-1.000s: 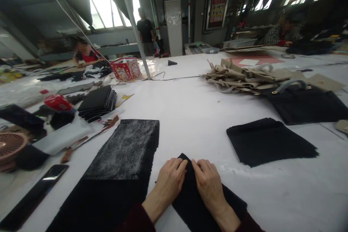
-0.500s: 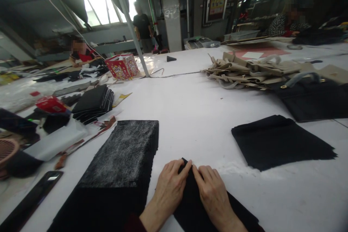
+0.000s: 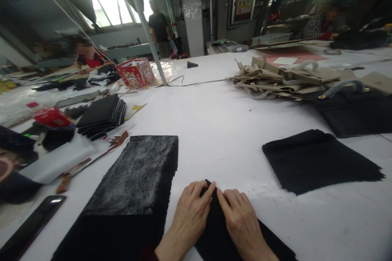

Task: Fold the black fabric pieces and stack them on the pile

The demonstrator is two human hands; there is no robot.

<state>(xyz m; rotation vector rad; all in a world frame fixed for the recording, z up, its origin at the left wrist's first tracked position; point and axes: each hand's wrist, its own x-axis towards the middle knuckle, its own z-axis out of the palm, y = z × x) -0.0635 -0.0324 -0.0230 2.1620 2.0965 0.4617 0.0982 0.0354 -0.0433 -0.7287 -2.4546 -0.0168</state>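
Observation:
My left hand (image 3: pixel 190 212) grips the far end of a black fabric piece (image 3: pixel 215 232), thumb and bent fingers closed about a folded edge. Its index fingertip meets the top of the fold. Close by on the right, my right hand (image 3: pixel 240 218) is closed on the same piece, with the index finger pressed along the fold. The near part of the cloth runs out of view below my wrists. Left of my hands stands a tall stack of black fabric pieces (image 3: pixel 131 175), its top speckled white. A thinner black fabric pile (image 3: pixel 318 159) lies to the right.
The white table (image 3: pixel 196 126) spreads ahead. Beige cut pieces (image 3: pixel 275 75) and a black bag (image 3: pixel 355 110) lie at the back right. On the left are folded black cloths (image 3: pixel 99 114), a red patterned box (image 3: pixel 134 73) and a dark phone-like slab (image 3: pixel 33 228). Several people work farther off.
The view has shifted very slightly. Both hands keep their place on the folded black fabric piece, with hardly any movement.

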